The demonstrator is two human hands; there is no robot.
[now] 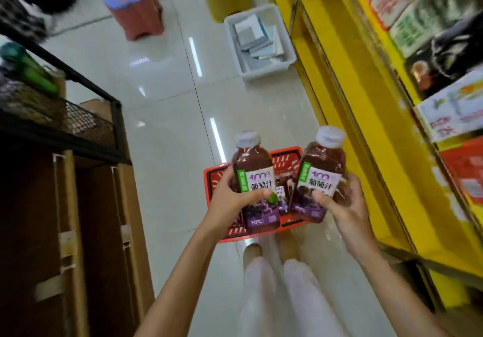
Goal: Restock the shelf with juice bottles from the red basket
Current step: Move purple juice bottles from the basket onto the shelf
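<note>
Head view: our left hand [230, 200] wraps one purple-labelled plastic grape juice bottle [254, 182]; our right hand [345, 206] wraps a second [317, 177], both above the red slotted plastic basket [285, 157] on the floor. Thumb-only front grips may slip; swinging right could knock the yellow metal shelf [347, 101].

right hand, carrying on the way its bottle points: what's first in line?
Probably the yellow shelf. The right hand holds its juice bottle with the cap tilted up toward the shelf's edge, and nothing shows in between. Depth is hard to judge from one view.
</note>
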